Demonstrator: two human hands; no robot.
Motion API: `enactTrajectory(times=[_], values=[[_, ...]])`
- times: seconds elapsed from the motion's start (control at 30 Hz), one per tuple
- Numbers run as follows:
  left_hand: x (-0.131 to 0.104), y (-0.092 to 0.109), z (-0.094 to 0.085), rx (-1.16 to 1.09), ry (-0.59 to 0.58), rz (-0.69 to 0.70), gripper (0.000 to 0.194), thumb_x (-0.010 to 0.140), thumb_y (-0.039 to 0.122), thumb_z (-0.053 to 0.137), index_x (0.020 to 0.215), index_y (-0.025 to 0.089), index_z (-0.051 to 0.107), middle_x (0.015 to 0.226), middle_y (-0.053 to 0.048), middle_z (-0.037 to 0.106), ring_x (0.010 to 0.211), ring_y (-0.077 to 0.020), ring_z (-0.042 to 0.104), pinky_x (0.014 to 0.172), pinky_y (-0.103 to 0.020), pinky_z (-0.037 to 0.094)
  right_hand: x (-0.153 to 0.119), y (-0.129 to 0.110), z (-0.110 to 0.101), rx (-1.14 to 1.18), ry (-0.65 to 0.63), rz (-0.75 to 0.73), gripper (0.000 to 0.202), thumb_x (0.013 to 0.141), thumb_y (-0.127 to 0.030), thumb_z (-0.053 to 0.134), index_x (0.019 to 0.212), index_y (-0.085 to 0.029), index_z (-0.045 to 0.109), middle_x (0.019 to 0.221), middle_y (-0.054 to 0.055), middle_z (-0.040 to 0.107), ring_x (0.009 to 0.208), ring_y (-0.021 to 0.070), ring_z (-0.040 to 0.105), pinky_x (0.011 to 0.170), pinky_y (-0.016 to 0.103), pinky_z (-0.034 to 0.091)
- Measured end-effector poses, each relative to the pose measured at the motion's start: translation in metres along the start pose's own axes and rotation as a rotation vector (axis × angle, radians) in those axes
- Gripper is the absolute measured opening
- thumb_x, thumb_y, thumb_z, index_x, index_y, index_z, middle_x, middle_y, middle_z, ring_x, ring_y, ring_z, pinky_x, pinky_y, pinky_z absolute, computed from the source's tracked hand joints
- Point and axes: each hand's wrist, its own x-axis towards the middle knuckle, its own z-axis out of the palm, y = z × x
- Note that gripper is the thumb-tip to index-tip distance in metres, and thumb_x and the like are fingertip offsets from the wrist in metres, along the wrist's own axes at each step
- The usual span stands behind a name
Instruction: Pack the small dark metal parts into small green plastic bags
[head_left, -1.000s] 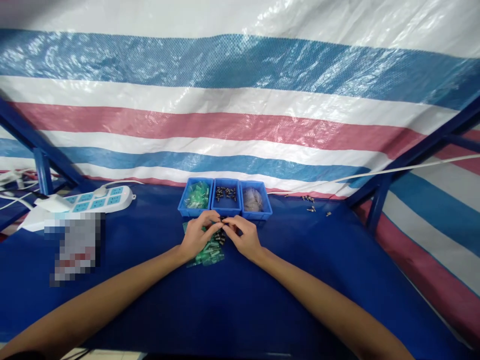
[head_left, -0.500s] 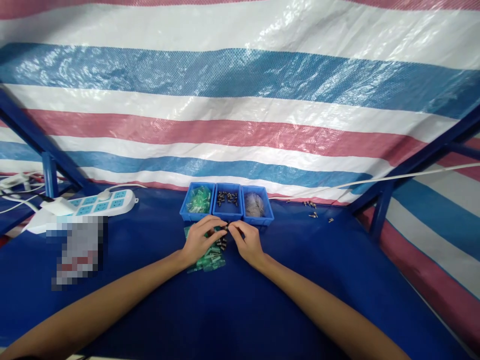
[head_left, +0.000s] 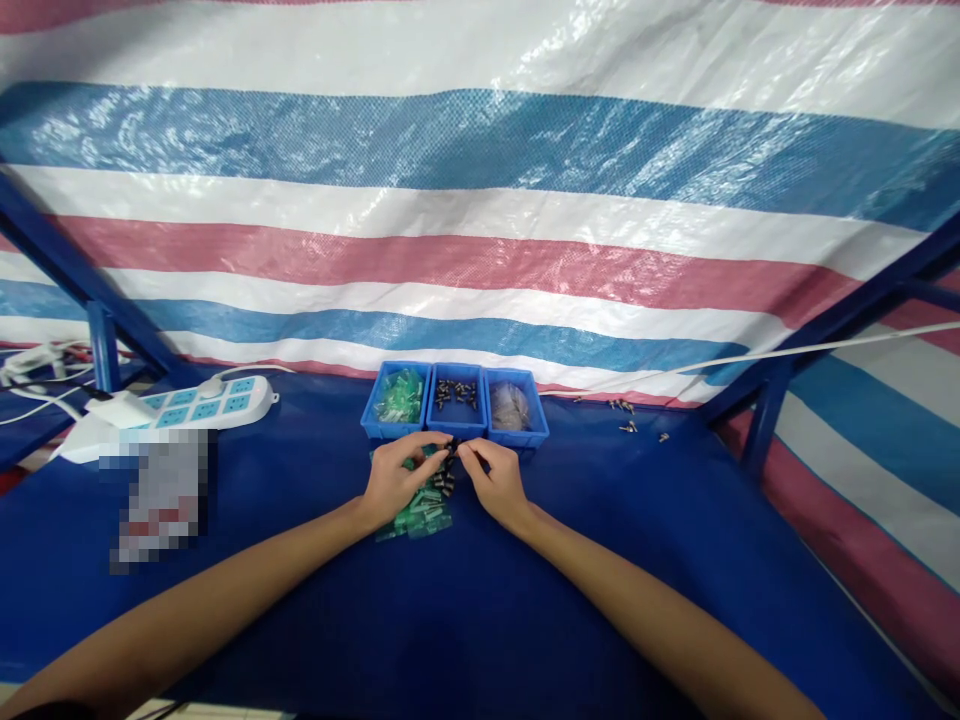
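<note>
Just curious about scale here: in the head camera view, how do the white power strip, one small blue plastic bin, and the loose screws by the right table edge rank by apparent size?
1. White power strip, the longest.
2. Middle blue plastic bin.
3. Loose screws, tiny specks.
All sit similarly far back, so the ranking is fair.

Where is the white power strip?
The white power strip lies on the blue table at the far left, left of the three blue bins.

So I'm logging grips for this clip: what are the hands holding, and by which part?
Both hands, left hand and right hand, pinch one small dark part between their fingertips, one from each side. It is too small to tell which end each grips.
</note>
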Motion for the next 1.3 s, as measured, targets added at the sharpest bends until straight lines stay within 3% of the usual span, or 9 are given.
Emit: enactTrajectory(times=[0.23,0.43,0.57,0.87,1.03,1.23,1.3], values=[[0.002,-0.002,0.0,0.052,0.001,0.089,0.019,0.087,0.029,0.06,0.098,0.02,0.071,0.087,-0.005,0.071,0.079,-0.0167,0.066,0.073,-0.027,0.054,-0.002,0.0,0.0,0.032,0.017,0.004,0.026,0.093,-0.029,0.048,0.078,-0.016,0.065,0.071,0.003,0.066,0.063,0.0142,0.059,0.062,0.025,0.044],[-0.002,-0.006,0.002,-0.018,-0.011,-0.066,0.023,0.087,0.032,0.058,0.105,0.019,0.064,0.078,-0.001,0.071,0.065,-0.0128,0.067,0.063,-0.021,0.053,-0.004,0.005,0.004,0.029,-0.019,-0.086,0.018,0.091,-0.029,0.051,0.095,-0.018,0.066,0.069,0.001,0.061,0.057,0.0124,0.054,0.058,0.024,0.045],[-0.003,-0.007,0.003,-0.08,-0.075,-0.079,0.022,0.091,0.033,0.052,0.107,0.02,0.059,0.067,0.002,0.066,0.055,-0.0104,0.062,0.053,-0.019,0.049,-0.004,0.007,0.005,0.027,-0.078,-0.131,0.021,0.09,-0.029,0.053,0.105,-0.018,0.064,0.065,0.0,0.055,0.057,0.012,0.052,0.056,0.024,0.044],[-0.003,-0.006,0.002,-0.044,-0.106,-0.083,0.019,0.092,0.031,0.048,0.105,0.019,0.055,0.057,0.006,0.054,0.046,-0.0073,0.049,0.05,-0.018,0.04,-0.003,0.0,0.003,0.111,-0.098,-0.069,0.011,0.087,-0.028,0.055,0.091,-0.017,0.058,0.064,-0.003,0.049,0.053,0.0093,0.046,0.052,0.022,0.04],[-0.004,-0.006,0.003,-0.154,0.004,-0.137,0.017,0.093,0.029,0.046,0.101,0.018,0.056,0.058,0.005,0.051,0.044,-0.0065,0.045,0.046,-0.018,0.037,0.009,-0.016,-0.013,0.243,0.096,0.073,0.01,0.09,-0.028,0.05,0.085,-0.02,0.047,0.058,-0.006,0.043,0.046,0.0077,0.043,0.046,0.021,0.036],[-0.003,-0.006,0.003,-0.166,0.044,-0.143,0.016,0.093,0.029,0.047,0.098,0.018,0.057,0.06,0.005,0.053,0.046,-0.0064,0.047,0.047,-0.018,0.037,0.03,-0.034,-0.053,0.15,0.485,-0.194,0.015,0.092,-0.032,0.045,0.101,-0.021,0.051,0.066,-0.002,0.053,0.051,0.0113,0.052,0.051,0.026,0.044],[-0.003,-0.007,0.003,-0.161,0.047,-0.143,0.016,0.093,0.029,0.047,0.098,0.018,0.058,0.06,0.004,0.053,0.047,-0.0065,0.047,0.047,-0.018,0.037,0.038,-0.034,-0.059,-0.01,0.427,-0.184,0.019,0.091,-0.032,0.047,0.103,-0.02,0.055,0.068,-0.001,0.056,0.054,0.0119,0.054,0.055,0.026,0.045]])
